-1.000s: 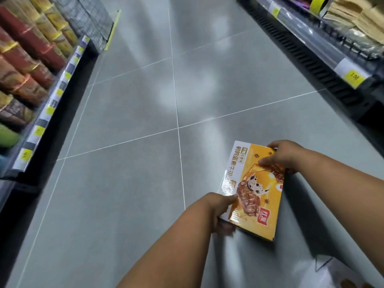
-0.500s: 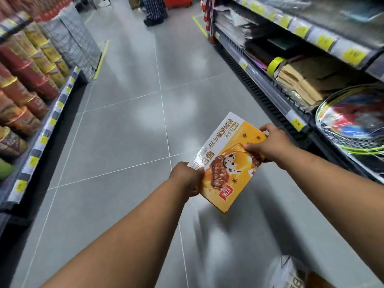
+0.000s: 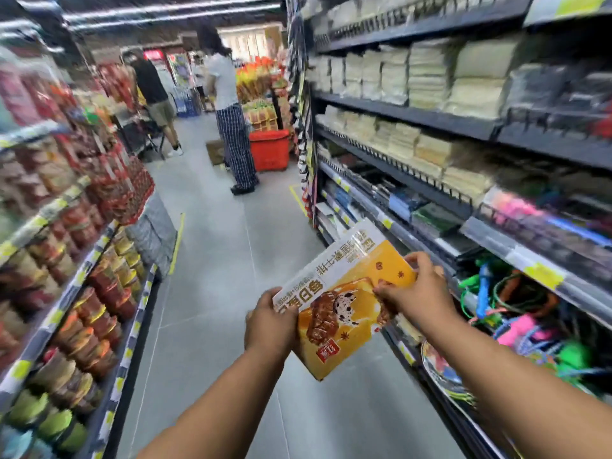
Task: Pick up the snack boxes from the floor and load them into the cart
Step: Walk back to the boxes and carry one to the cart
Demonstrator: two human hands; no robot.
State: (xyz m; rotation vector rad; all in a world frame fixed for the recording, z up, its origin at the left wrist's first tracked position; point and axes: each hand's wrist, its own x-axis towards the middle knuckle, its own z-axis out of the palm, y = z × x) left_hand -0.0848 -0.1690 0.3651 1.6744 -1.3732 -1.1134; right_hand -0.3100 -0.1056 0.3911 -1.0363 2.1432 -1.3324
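As left hand (image 3: pixel 270 326), right hand (image 3: pixel 410 293) grip snack box (image 3: pixel 344 313) | tiled aisle (image 3: pixel 215 260) (shelved)

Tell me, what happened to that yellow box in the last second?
The snack box was lifted from low near the floor to up in front of the person, and the view rose to take in the aisle. Nothing was let go: the left hand still holds its left edge and the right hand its far right edge.

The snack box (image 3: pixel 344 303) is orange-yellow with a white band, the basket (image 3: pixel 269 149) red, the floor (image 3: pixel 212 260) grey.
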